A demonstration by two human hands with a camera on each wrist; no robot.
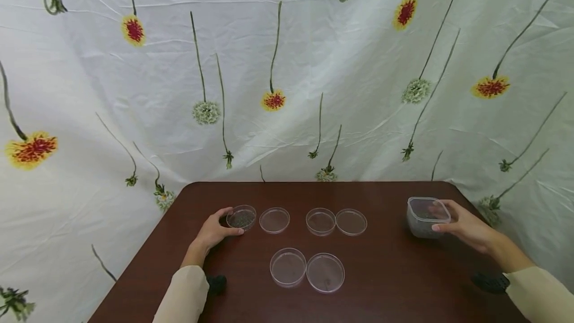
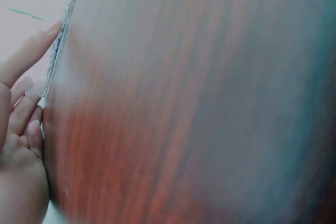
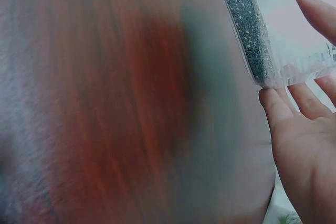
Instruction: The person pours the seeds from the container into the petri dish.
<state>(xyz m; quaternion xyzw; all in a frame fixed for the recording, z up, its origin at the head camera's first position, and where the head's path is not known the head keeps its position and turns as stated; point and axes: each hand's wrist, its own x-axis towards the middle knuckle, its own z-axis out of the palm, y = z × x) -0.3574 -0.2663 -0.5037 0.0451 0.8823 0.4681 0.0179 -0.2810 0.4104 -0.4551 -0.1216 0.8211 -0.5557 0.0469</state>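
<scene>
At the left of the table, my left hand (image 1: 212,230) grips a clear petri dish (image 1: 242,217) by its rim, thumb at the near side and fingers at the far side. Dark grey granules (image 2: 55,51) cover the dish's bottom. Over on the right, my right hand (image 1: 471,226) holds a clear square-topped plastic container (image 1: 419,223), its thumb on the near side. A layer of dark granules (image 3: 247,24) lies in the bottom of that container. Whether the container touches the table I cannot tell.
Several more clear petri-dish pieces lie on the dark brown table (image 1: 390,273): one round piece (image 1: 274,220) beside the held dish, a pair (image 1: 320,221) at the back middle, and another pair (image 1: 288,267) nearer. A flowered white cloth (image 1: 358,64) hangs behind.
</scene>
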